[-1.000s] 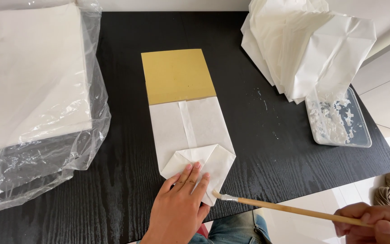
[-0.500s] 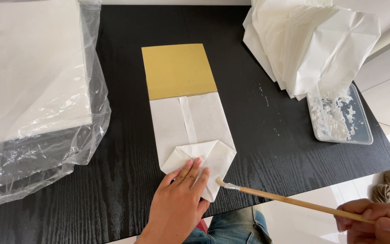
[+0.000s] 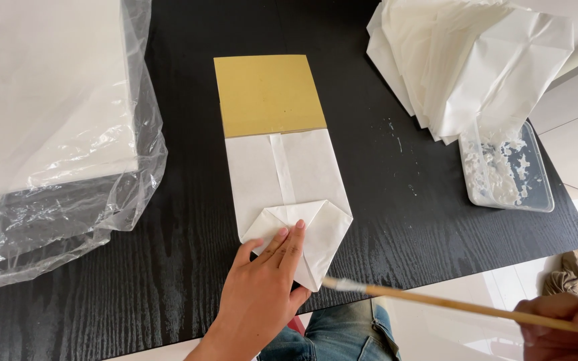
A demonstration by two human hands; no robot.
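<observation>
Brush [image 3: 449,304] tip lifts off the bag fold [image 3: 302,234]; left hand [image 3: 262,294] presses flat, fingers extended; right hand [image 3: 563,324] seemingly grips the handle.

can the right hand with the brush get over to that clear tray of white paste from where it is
Probably yes. The right hand holds the brush low at the table's near edge, and the clear tray lies open on that side. Only bare black table lies between; the stacked white sheets overlap just its far end.

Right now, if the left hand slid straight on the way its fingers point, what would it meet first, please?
The left hand points up the white folded paper. It would likely cross the triangular flap first, then the centre strip, toward the gold card.
</observation>
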